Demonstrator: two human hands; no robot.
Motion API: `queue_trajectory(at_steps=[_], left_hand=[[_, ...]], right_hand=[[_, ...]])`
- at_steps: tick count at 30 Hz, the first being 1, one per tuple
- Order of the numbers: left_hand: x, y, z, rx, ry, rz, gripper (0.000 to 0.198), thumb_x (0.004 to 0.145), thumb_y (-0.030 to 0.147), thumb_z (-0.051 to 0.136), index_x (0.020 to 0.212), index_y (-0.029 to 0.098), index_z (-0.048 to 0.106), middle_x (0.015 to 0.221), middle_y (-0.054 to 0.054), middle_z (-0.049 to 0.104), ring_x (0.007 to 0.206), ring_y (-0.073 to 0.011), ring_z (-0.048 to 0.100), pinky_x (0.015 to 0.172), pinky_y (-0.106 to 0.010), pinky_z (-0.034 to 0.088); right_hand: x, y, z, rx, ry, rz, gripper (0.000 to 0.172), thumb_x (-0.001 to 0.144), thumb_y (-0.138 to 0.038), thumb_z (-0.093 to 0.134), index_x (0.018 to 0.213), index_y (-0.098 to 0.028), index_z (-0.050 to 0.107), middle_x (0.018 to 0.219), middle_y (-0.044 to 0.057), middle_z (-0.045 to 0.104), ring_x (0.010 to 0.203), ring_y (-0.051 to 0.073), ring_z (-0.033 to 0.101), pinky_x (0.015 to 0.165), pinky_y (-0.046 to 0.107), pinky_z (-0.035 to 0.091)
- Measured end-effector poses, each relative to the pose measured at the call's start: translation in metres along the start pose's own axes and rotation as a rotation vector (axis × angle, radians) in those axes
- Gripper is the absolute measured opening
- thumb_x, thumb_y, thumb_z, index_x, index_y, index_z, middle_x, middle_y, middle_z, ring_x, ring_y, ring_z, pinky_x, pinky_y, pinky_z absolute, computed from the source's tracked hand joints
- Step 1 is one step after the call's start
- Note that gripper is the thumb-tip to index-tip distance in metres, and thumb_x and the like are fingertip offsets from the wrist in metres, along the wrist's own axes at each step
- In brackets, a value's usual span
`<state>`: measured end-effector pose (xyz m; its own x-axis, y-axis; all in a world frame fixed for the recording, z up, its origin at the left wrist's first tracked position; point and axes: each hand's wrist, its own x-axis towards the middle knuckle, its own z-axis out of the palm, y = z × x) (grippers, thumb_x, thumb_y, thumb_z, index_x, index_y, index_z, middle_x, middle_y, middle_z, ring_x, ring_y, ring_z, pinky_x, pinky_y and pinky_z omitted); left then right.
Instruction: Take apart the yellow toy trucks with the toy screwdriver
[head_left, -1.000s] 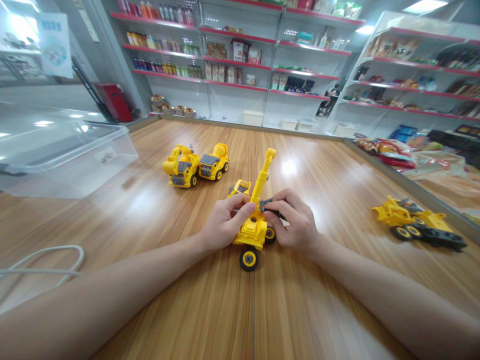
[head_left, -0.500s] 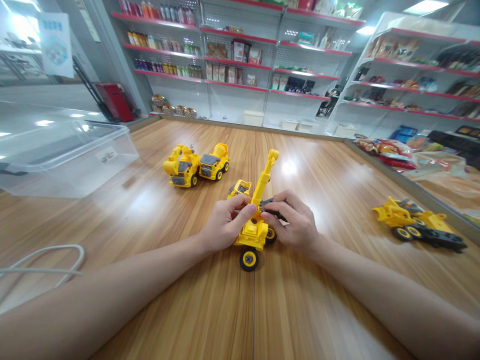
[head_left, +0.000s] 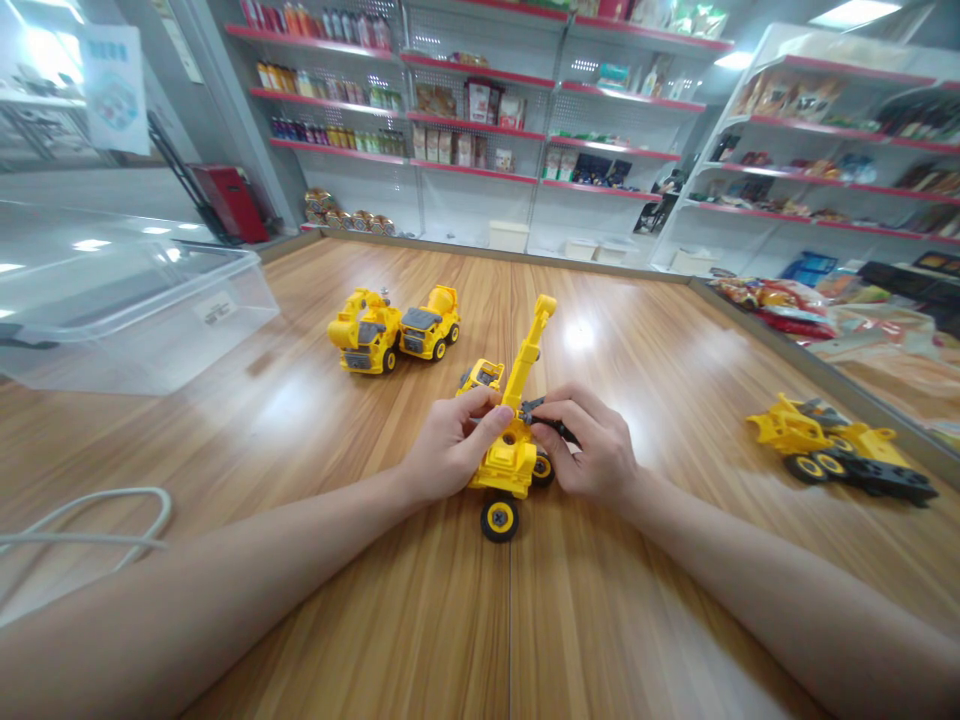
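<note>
A yellow toy crane truck (head_left: 510,466) stands on the table in front of me, its boom tilted up and away to the right. My left hand (head_left: 450,445) is closed on its left side, thumb against the base of the boom. On the other side, my right hand (head_left: 589,440) pinches a dark grey plastic piece (head_left: 534,408) against the truck near the boom's foot. Fingers cover much of that piece, so its exact kind is unclear. Black wheels with yellow hubs show at the near end and right side.
A toy excavator (head_left: 365,335) and a toy cement mixer truck (head_left: 430,325) stand farther back on the left. Yellow and black toy vehicle parts (head_left: 840,450) lie at right. A clear plastic bin (head_left: 150,340) and a white cable (head_left: 150,500) are at left; stocked shelves stand behind.
My right fingers have shifted slightly, and more of the dark grey piece shows beside the boom. The left hand keeps its grip; the truck has hardly moved.
</note>
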<state>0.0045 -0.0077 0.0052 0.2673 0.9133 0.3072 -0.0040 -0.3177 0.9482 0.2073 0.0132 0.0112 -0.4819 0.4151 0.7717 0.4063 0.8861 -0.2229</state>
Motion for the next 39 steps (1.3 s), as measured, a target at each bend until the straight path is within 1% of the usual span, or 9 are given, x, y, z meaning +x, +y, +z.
queue_trajectory(at_steps=[3,8,12,17,21,27,31,34,39], left_hand=[[-0.0003,0.0000,0.0001,0.003,-0.008,-0.002,0.029,0.092,0.044,0.055,0.088,0.015,0.057,0.068,0.002,0.052,0.056,-0.0086,0.048,0.050,-0.019,0.038],[-0.0005,0.0010,0.0009,0.009,-0.014,0.012,0.028,0.092,0.042,0.055,0.086,0.015,0.057,0.069,0.002,0.051,0.057,-0.0084,0.047,0.050,-0.019,0.038],[0.0000,0.0006,0.0011,-0.026,0.015,-0.013,0.028,0.091,0.043,0.056,0.085,0.015,0.056,0.067,0.003,0.050,0.055,-0.0081,0.046,0.048,-0.018,0.037],[0.0004,-0.0005,0.0007,-0.035,0.015,-0.025,0.029,0.091,0.043,0.056,0.086,0.015,0.056,0.068,0.002,0.051,0.056,-0.0086,0.047,0.049,-0.018,0.038],[0.0001,-0.0006,0.0005,-0.043,0.007,-0.025,0.028,0.091,0.044,0.056,0.088,0.015,0.057,0.068,0.002,0.052,0.056,-0.0089,0.048,0.049,-0.019,0.039],[0.0002,0.0000,0.0002,-0.027,0.014,-0.012,0.029,0.091,0.043,0.056,0.086,0.015,0.056,0.067,0.003,0.050,0.055,-0.0083,0.047,0.048,-0.018,0.037],[-0.0001,-0.0006,-0.0004,-0.005,-0.001,-0.007,0.028,0.092,0.043,0.055,0.086,0.015,0.056,0.068,0.002,0.049,0.056,-0.0087,0.047,0.049,-0.019,0.037],[-0.0007,-0.0015,-0.0009,0.029,-0.017,0.001,0.027,0.092,0.042,0.054,0.088,0.015,0.057,0.069,0.001,0.051,0.057,-0.0093,0.047,0.050,-0.019,0.037],[-0.0009,-0.0028,-0.0011,0.045,-0.008,0.011,0.025,0.092,0.040,0.055,0.088,0.015,0.057,0.067,0.002,0.051,0.055,-0.0085,0.047,0.048,-0.018,0.036]], right_hand=[[-0.0012,0.0006,-0.0002,-0.008,-0.012,0.014,0.017,0.086,-0.012,0.057,0.102,-0.016,0.063,0.092,0.009,0.059,0.082,0.018,0.059,0.069,0.033,0.054],[0.0002,-0.0008,-0.0013,-0.025,0.000,0.023,0.013,0.086,-0.013,0.056,0.096,-0.016,0.063,0.090,0.008,0.056,0.081,0.019,0.058,0.066,0.033,0.053],[0.0007,-0.0016,-0.0012,-0.027,0.013,0.029,0.014,0.086,-0.014,0.058,0.099,-0.017,0.063,0.091,0.009,0.057,0.082,0.019,0.058,0.064,0.033,0.053],[-0.0017,0.0003,0.0005,-0.027,0.017,0.039,0.020,0.085,-0.013,0.058,0.104,-0.017,0.064,0.093,0.009,0.055,0.083,0.019,0.059,0.066,0.034,0.054],[-0.0017,0.0008,0.0002,-0.026,0.023,0.045,0.016,0.085,-0.015,0.059,0.099,-0.017,0.065,0.094,0.009,0.053,0.080,0.019,0.058,0.064,0.034,0.054],[0.0000,-0.0016,-0.0018,-0.018,0.011,0.051,0.016,0.085,-0.014,0.059,0.100,-0.017,0.063,0.092,0.009,0.058,0.083,0.020,0.059,0.064,0.033,0.053],[-0.0010,0.0002,0.0000,-0.031,0.009,0.044,0.017,0.087,-0.019,0.060,0.103,-0.017,0.066,0.093,0.008,0.058,0.079,0.017,0.060,0.063,0.031,0.054],[-0.0019,0.0030,0.0022,-0.048,0.023,0.030,0.014,0.090,-0.021,0.060,0.100,-0.018,0.069,0.090,0.007,0.060,0.075,0.015,0.061,0.063,0.030,0.054],[-0.0013,0.0041,0.0035,-0.056,0.062,-0.001,0.010,0.089,-0.021,0.064,0.097,-0.019,0.069,0.086,0.006,0.062,0.073,0.015,0.061,0.063,0.029,0.054]])
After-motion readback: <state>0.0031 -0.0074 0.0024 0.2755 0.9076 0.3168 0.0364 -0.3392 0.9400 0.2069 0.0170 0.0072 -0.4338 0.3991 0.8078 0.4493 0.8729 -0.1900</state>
